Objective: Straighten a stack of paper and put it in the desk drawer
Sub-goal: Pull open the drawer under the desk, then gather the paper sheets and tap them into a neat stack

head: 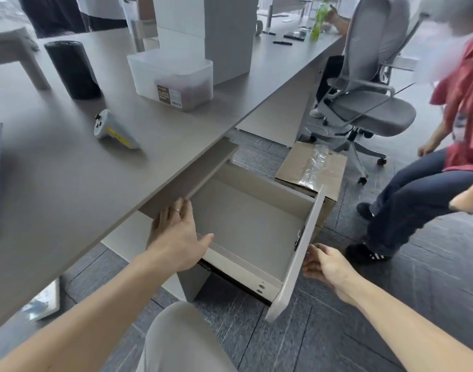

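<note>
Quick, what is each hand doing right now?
Left hand: open, resting flat on the drawer's side edge, holding nothing.
Right hand: fingers curled on the drawer front, gripping it.

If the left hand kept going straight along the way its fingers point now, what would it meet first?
Probably the underside edge of the desk top: the left hand rests on the near side wall of the open drawer, fingers aimed up towards the desk. Depth is hard to judge.

We look from our head, forward and down, close over our left hand (176, 234) and right hand (326, 267), wide-angled.
</note>
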The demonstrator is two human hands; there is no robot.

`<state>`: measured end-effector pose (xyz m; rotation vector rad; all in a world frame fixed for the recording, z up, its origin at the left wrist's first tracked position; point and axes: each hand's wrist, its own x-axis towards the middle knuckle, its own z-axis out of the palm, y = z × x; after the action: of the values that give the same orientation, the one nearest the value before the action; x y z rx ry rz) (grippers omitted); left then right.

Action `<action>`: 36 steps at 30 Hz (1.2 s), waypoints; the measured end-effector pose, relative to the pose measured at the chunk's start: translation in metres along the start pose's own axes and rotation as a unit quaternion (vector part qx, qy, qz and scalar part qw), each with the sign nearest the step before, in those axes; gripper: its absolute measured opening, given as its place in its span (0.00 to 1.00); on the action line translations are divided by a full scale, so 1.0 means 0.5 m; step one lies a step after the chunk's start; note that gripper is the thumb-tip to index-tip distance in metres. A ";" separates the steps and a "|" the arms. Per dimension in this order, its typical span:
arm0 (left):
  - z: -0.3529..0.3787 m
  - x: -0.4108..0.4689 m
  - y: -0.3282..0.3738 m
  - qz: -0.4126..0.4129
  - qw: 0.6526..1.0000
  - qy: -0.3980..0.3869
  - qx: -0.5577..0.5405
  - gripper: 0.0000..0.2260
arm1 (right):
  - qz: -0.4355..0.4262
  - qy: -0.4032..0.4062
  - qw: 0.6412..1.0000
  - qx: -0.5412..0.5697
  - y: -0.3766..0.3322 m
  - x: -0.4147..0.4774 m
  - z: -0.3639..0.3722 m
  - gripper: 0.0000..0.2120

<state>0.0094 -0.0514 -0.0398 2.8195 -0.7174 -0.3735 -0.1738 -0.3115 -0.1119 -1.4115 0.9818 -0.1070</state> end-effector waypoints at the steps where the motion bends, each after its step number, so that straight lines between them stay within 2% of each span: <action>1: -0.001 -0.002 0.002 0.006 1.000 0.000 -0.009 0.43 | 0.003 0.006 1.000 -0.006 -0.002 -0.001 0.001 0.11; 4: -0.020 -0.012 0.011 0.044 0.997 0.002 -0.057 0.41 | -0.038 0.094 0.993 -0.058 -0.037 -0.002 0.000 0.14; 7: -0.068 -0.027 0.017 0.093 0.987 0.038 -0.127 0.38 | -0.145 0.151 0.972 -0.103 -0.130 -0.024 0.019 0.14; 11: -0.158 -0.047 -0.004 0.110 0.965 0.141 -0.192 0.31 | -0.245 0.130 0.951 -0.137 -0.246 -0.052 0.108 0.14; 15: -0.231 -0.080 -0.103 0.076 0.952 0.226 -0.193 0.28 | -0.328 0.044 0.932 -0.148 -0.326 -0.103 0.269 0.15; 21: -0.294 -0.195 -0.384 -0.062 0.943 0.290 -0.153 0.31 | -0.400 -0.137 0.886 -0.191 -0.390 -0.216 0.572 0.14; 24: -0.309 -0.285 -0.571 -0.169 0.926 0.315 -0.125 0.31 | -0.390 -0.224 0.863 -0.230 -0.396 -0.251 0.729 0.17; 29: -0.307 -0.467 -0.831 -0.361 0.872 0.315 -0.098 0.34 | -0.350 -0.264 0.841 -0.317 -0.391 -0.282 0.936 0.31; 33: -0.278 -0.575 -0.925 -0.479 0.835 0.264 -0.063 0.38 | -0.321 -0.238 0.837 -0.373 -0.406 -0.291 1.031 0.45; 36: -0.274 -0.603 -0.938 -0.523 0.817 0.225 -0.089 0.42 | -0.313 -0.242 0.833 -0.387 -0.409 -0.218 1.067 0.42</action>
<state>-0.0009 0.5189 0.0253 2.6533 0.9602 0.1024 0.1878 0.1187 0.0386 -2.3272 0.0663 0.1896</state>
